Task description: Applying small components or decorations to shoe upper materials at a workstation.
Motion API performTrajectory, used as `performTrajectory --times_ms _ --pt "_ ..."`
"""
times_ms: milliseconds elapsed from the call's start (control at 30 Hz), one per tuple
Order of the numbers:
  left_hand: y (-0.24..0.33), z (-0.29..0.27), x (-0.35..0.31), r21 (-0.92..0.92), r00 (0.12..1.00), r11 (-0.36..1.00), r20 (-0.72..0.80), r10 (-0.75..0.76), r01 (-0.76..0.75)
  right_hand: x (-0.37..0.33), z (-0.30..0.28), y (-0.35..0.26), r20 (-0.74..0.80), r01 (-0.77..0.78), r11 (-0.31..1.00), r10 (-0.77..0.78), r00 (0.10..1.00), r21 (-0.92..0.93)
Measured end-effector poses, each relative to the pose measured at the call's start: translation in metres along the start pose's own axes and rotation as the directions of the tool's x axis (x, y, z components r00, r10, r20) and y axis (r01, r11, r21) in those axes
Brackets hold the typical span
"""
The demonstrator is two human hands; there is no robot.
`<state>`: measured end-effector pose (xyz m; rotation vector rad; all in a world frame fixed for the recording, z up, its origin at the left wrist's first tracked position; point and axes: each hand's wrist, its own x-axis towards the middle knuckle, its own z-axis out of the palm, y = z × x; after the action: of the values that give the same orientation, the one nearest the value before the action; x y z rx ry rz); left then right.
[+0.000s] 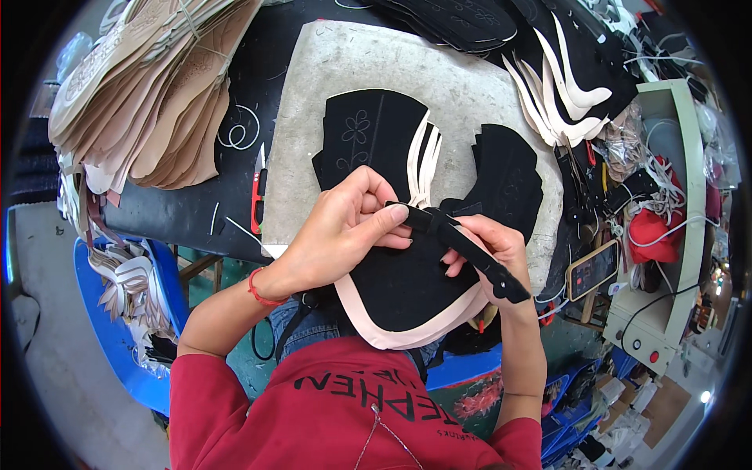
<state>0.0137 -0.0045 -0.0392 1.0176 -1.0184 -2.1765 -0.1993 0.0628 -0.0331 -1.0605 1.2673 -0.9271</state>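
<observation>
My left hand (pixel 335 229) pinches one end of a narrow black strip (pixel 472 252) between thumb and fingers. The strip slants down to the right, and my right hand (pixel 503 241) grips it farther along, its scalloped end sticking out near the wrist. Under both hands lies a black boot-upper-shaped piece (pixel 407 290) with a pale pink border. Behind it, a black stitched piece (pixel 368 129) bears a flower outline, with slender cream strips (pixel 424 164) fanned over its right side. Another black panel (pixel 507 168) lies to the right.
A worn whitish board (pixel 305 94) lies on the black table. Red-handled snips (pixel 257 196) rest at its left edge, near a large stack of beige cut pieces (pixel 168 102). Cream curved pieces (pixel 548 102) lie far right, above a phone (pixel 593 270). A blue bin (pixel 168 274) stands lower left.
</observation>
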Motion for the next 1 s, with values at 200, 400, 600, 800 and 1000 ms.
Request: performTrajectory --times_ms 200,400,600,800,1000 --pt "-0.006 0.005 0.001 0.389 0.976 0.897 0.042 0.213 -0.212 -0.002 0.01 -0.003 -0.058 0.034 0.998 -0.031 0.998 0.061" --pt "-0.014 0.012 0.003 0.333 0.959 0.919 -0.112 0.26 -0.211 -0.026 0.019 -0.005 -0.197 0.103 0.993 -0.089 0.976 0.064" --pt "-0.006 0.019 0.001 0.391 0.976 0.908 -0.086 0.199 -0.151 -0.053 0.044 -0.021 -0.223 -0.177 0.984 0.172 0.959 -0.005" --pt "-0.02 0.018 -0.003 0.423 0.925 0.85 -0.064 0.374 -0.314 -0.026 0.062 -0.014 -0.424 -0.039 0.996 0.003 0.905 -0.077" --pt "-0.015 0.016 -0.002 0.482 0.896 0.784 0.005 0.445 -0.392 -0.02 0.059 -0.001 -0.376 0.02 0.995 0.02 0.926 0.102"
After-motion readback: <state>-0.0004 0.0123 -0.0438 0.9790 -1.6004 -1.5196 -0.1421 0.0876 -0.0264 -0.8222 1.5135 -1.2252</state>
